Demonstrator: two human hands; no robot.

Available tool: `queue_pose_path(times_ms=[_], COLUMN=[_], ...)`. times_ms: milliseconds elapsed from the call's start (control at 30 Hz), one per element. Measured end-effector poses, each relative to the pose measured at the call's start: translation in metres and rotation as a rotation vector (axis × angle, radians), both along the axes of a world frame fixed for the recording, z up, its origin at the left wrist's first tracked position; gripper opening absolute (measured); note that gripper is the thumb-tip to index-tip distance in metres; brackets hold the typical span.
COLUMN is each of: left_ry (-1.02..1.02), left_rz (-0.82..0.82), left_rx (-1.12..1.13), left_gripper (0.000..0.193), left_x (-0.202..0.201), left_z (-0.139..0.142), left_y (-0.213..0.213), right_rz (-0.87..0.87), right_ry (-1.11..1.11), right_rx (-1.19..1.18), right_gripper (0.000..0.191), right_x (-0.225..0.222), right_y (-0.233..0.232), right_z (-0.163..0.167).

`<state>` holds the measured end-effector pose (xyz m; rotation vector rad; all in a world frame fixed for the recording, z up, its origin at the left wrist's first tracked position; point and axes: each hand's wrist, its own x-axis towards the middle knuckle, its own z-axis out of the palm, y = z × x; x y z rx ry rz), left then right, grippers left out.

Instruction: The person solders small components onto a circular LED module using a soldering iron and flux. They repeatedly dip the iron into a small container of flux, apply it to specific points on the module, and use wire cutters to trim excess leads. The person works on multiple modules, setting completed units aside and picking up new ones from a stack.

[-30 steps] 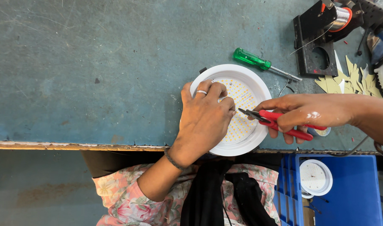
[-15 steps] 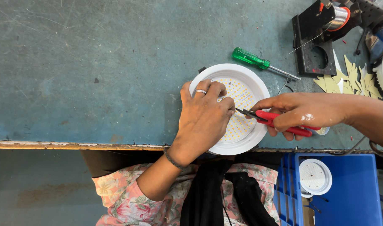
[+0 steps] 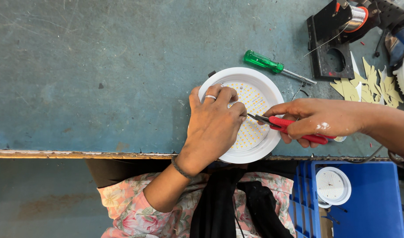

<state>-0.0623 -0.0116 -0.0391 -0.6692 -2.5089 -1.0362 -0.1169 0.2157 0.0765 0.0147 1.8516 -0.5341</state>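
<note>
Your left hand lies palm-down across the near left part of a round white lamp, fingers curled and pressing on its face of small yellow dots, a ring on one finger and a thin band at the wrist. Your right hand comes in from the right, closed around the red handles of a pair of pliers; the dark tips point left and meet the lamp's face just beside your left fingertips. Whether the tips pinch anything cannot be told.

The lamp sits on a worn blue-green table, its near rim touching the table's front edge. Just beyond it, to the right, lies a screwdriver with a green handle, its shaft pointing right. Farther right stands a black bracket with a round hole, a spool of wire at its far end. Pale yellow cut-out pieces are scattered at the right edge of the table.

Below the table edge, at near right, a blue crate holds another round white lamp part. Your floral sleeve shows at the bottom.
</note>
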Motion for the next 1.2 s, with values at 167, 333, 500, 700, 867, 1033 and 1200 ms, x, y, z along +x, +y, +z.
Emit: queue_pose_path(times_ms=[167,333,500,700,867,1033,1200], left_ry=[-0.001,-0.009,-0.059,-0.09,-0.059,-0.024,-0.045], left_rz=[0.003,-0.004,-0.028,0.043,0.082,0.101,0.133], left_rx=[0.017,0.026,0.208,0.205,0.123,0.078,0.127], left_gripper=[0.008,0.008,0.027,0.015,0.023,0.019,0.011], left_x=[0.0,0.0,0.004,0.014,0.019,0.017,0.014], left_z=[0.001,0.004,0.002,-0.006,-0.002,0.003,0.003], left_y=[0.001,0.002,-0.005,-0.005,0.005,0.01,0.013], right_rz=[0.003,-0.033,-0.316,0.279,0.03,0.104,0.28], right_ry=[0.052,0.161,0.348,0.656,0.41,0.269,0.232], right_rx=[0.021,0.104,-0.199,0.555,0.114,-0.032,0.288], right_gripper=[0.066,0.06,0.06,0.091,0.081,0.069,0.076], right_x=[0.004,0.007,-0.016,-0.019,-0.018,-0.026,-0.029], right_y=[0.003,0.023,0.038,0.027,0.035,0.04,0.037], right_z=[-0.001,-0.007,0.003,0.009,0.004,0.005,0.021])
